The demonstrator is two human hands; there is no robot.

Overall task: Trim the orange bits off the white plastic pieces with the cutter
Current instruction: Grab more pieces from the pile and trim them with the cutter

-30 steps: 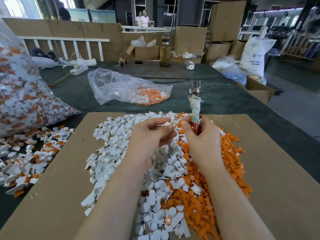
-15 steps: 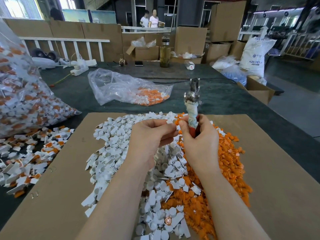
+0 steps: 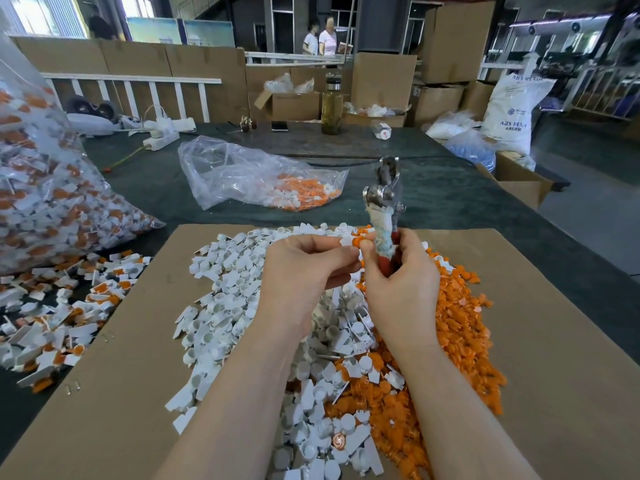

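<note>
While the right hand gripped the upright metal cutter with cloth-wrapped red handles, the left hand pinched a small white plastic piece with an orange bit just left of those handles, above the white and orange heaps on the brown cardboard sheet.

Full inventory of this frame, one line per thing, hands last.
cardboard sheet: one, brown, under the piles
white pieces: heap, white, sheet's left and middle
orange bits: heap, orange, sheet's right
untrimmed pieces: scatter, white and orange, left of sheet
big bag: one, clear, far left, full
small bag: one, clear, behind sheet, some orange bits inside
bottle: one, yellowish, far table edge
phone: one, dark, near bottle
sack: one, white, right
cutter: one, metal, cloth-wrapped, upright
left hand: pinches a piece
right hand: grips cutter
</note>
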